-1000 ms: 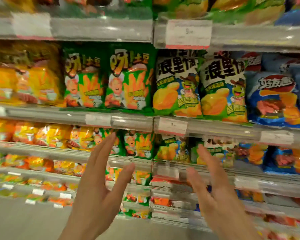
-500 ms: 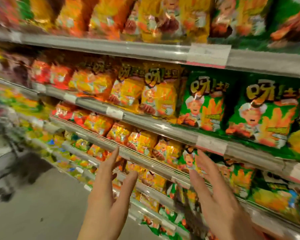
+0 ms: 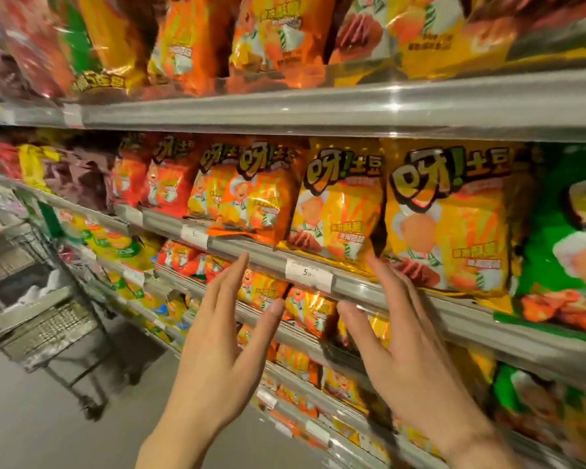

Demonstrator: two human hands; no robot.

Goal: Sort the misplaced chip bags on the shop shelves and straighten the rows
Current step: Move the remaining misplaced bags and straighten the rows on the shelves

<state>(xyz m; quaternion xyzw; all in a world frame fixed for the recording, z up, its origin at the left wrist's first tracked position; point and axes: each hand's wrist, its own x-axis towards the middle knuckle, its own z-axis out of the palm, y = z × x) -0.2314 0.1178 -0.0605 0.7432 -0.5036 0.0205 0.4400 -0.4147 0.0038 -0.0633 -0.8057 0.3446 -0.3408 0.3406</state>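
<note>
We are holding both hands up in front of the shelves, nearest to us: the left hand (image 3: pixel 217 346) with fingers (image 3: pixel 229 286) straight and spread wide, holding nothing, and the right hand (image 3: pixel 403 343) likewise open and empty, its fingertips (image 3: pixel 374 262) reaching just up to the shelf rail (image 3: pixel 369 286) below a yellow chip bag (image 3: pixel 339 204). That bag is standing upright on the middle shelf, long axis vertical, printed face turned out toward us, top seal up. Beside it on the left, an orange chip bag (image 3: pixel 251 194) is leaning, tilted and overlapping its neighbour, its bottom edge hanging over the rail; we are judging this one the likeliest to need straightening. These bags are looking light, air-puffed and glossy, so we are expecting them to crumple and slide under pressure, with fragile contents; taking them by both side edges or the top seal seems safest, not squeezing the middle. Farther right a green chip bag (image 3: pixel 562 238) is sitting next to the yellow row. Farther off, left, a shopping cart (image 3: pixel 41 299) is standing on the floor.
</note>
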